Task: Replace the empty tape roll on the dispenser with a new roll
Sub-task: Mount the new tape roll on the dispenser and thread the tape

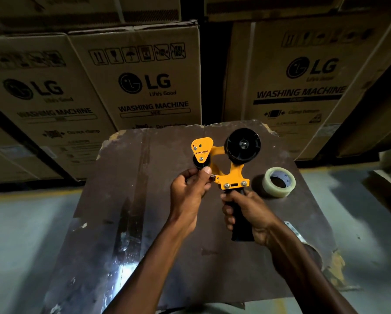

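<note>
Stacked cardboard cartons (pixel 142 82) printed "LG" and "WASHING MACHINE" fill the background; three printed faces can be read, with more cartons above them. In front of them lies one dark, scuffed board (pixel 144 223) with chipped corners, serving as the work surface over a pale floor. Two bare forearms reach up from the bottom edge over this board. The right hand (pixel 246 214) is wrapped in a full fist around the black handle (pixel 242 225) of the single tape dispenser (pixel 224 164), holding it upright above the board. The left hand (pixel 190 191) is curled beside it, thumb and fingertips pinched at the small black roller (pixel 200 163) under the dispenser's front plate. The dispenser has a yellow-orange metal frame with silver screws, a rounded triangular plate marked "XMUNIX", and a black spool hub (pixel 243 145) at the upper right that carries no tape. One new roll of clear tape (pixel 278 182) lies flat on the board just right of the dispenser, apart from both hands.
</note>
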Available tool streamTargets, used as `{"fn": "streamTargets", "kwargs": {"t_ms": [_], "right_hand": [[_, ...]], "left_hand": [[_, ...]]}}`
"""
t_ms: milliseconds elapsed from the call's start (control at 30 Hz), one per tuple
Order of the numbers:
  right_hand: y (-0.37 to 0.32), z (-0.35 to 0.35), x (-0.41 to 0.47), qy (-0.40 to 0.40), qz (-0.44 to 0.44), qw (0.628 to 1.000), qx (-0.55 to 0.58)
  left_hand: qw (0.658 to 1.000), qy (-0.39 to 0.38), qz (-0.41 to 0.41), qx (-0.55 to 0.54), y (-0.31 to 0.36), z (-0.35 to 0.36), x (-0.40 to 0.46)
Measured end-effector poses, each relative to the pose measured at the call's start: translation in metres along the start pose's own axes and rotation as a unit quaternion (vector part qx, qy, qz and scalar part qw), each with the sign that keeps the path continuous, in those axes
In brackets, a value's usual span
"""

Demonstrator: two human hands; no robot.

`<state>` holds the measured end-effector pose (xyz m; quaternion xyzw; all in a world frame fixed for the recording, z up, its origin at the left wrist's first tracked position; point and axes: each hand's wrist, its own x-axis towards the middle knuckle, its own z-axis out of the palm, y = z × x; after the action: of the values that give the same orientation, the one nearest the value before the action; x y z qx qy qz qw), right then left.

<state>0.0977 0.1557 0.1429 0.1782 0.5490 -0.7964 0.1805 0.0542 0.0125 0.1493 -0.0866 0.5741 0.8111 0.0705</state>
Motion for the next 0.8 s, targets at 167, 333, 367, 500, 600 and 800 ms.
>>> {"fn": "streamTargets", "kwargs": {"t_ms": [167, 333, 367, 500, 600, 800], "right_hand": [[-0.003, 0.004, 0.001, 0.003, 0.005, 1.0, -0.007], [-0.008, 0.009, 0.003, 0.01, -0.002, 0.999, 0.031], [-0.009, 0.009, 0.003, 0.009, -0.002, 0.999, 0.033], [-0.006, 0.008, 0.004, 0.005, 0.003, 1.0, 0.029], [-0.002, 0.008, 0.006, 0.008, 0.011, 1.0, 0.026], [0.021, 0.001, 0.013, 0.034, 0.037, 0.999, -0.004]], "left_hand": [[0.999, 0.011, 0.004, -0.037, 0.0, 0.003, -0.002], [0.999, -0.012, 0.021, -0.035, -0.009, -0.003, -0.001], [0.999, -0.015, 0.017, -0.033, -0.011, -0.005, 0.0], [0.999, -0.027, 0.027, -0.012, -0.016, -0.015, 0.0], [0.996, -0.019, 0.076, 0.05, -0.015, -0.021, -0.002], [0.98, 0.016, 0.147, 0.137, -0.026, -0.041, -0.007]]}}
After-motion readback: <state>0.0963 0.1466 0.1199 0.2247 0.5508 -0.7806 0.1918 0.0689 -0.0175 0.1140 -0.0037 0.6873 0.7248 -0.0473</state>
